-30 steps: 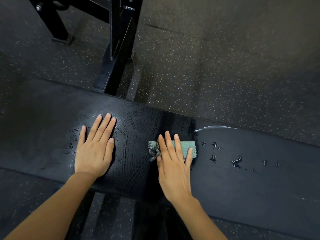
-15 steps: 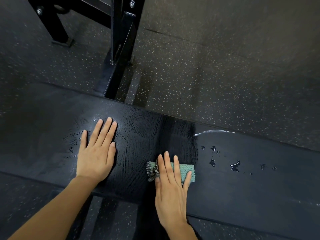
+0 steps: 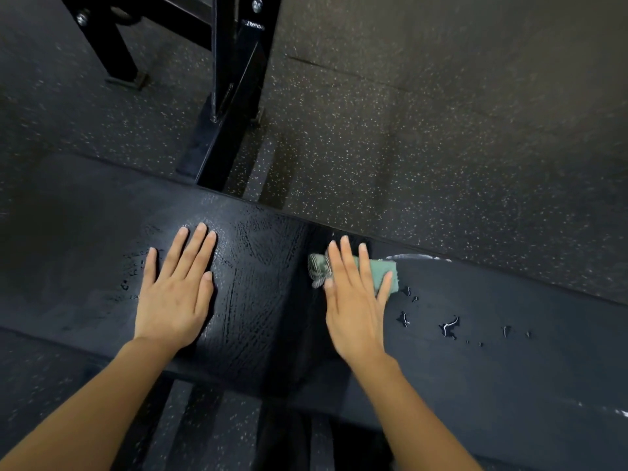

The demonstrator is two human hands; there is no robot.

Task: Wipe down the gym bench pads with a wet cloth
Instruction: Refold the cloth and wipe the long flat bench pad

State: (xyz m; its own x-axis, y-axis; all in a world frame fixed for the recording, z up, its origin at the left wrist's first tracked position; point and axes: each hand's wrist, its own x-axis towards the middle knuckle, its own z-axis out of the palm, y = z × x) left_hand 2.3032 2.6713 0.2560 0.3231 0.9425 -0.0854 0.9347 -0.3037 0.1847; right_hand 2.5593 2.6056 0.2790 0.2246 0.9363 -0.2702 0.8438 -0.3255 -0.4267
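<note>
A long black bench pad [image 3: 492, 365] runs across the view from left to right. Its middle stretch shines wet with wipe streaks. My right hand [image 3: 355, 300] lies flat with straight fingers on a folded green cloth [image 3: 384, 273], pressing it onto the pad near the far edge. A grey patterned corner of the cloth sticks out on the left of my fingers. My left hand [image 3: 176, 294] rests flat on the wet part of the pad, fingers straight and together, holding nothing.
Water drops [image 3: 448, 326] sit on the dry-looking pad to the right of the cloth. A black steel frame upright [image 3: 238, 96] stands on the speckled rubber floor [image 3: 441, 147] just behind the pad. A second black leg [image 3: 108, 49] stands at the top left.
My right hand has pushed the cloth from the pad's near edge back up to its far edge. The left hand has stayed where it was.
</note>
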